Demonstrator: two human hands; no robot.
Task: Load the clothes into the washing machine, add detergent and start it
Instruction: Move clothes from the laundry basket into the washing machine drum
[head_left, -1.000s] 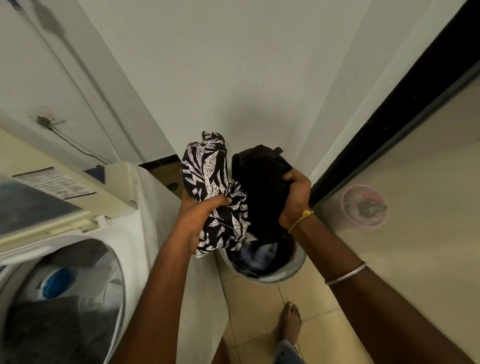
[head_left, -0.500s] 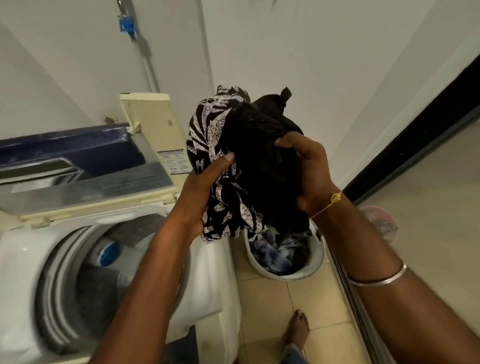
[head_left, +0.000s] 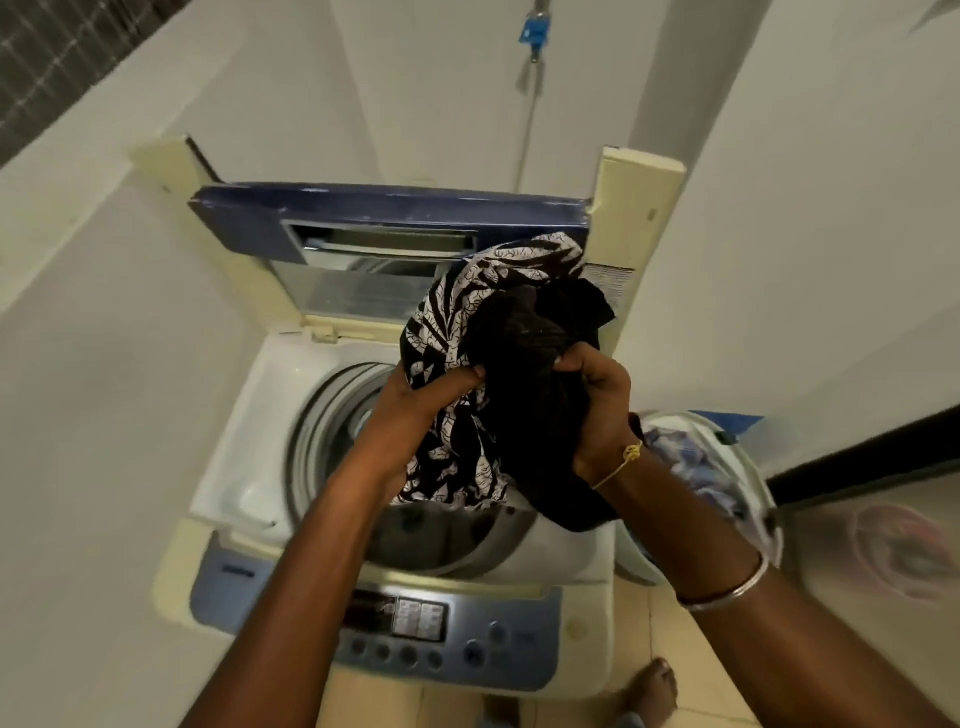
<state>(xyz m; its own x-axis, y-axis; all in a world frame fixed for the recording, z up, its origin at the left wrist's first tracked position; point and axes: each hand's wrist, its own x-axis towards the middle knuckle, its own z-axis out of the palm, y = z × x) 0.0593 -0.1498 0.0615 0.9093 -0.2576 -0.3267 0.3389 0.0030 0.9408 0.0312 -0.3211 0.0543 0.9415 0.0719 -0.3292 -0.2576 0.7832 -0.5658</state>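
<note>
A top-loading washing machine (head_left: 249, 415) stands in front of me with its blue lid (head_left: 363, 218) raised and its drum (head_left: 441, 540) open. I hold a bundle of clothes above the drum's right half. My left hand (head_left: 421, 400) grips a black-and-white patterned garment (head_left: 467, 322). My right hand (head_left: 597, 400) grips a black garment (head_left: 535, 415) bunched against it. The lower ends of both garments hang just over the drum's opening. The control panel (head_left: 415, 629) runs along the machine's near edge.
A white laundry basket (head_left: 748, 467) with more clothes stands on the tiled floor right of the machine. Walls close in on the left and behind. A hose with a blue tap (head_left: 532, 31) runs down the back wall. My foot (head_left: 654, 691) is by the machine's front corner.
The bundle of clothes has swung left from above the basket to above the machine's open drum. Both hands keep the same grip on it.
</note>
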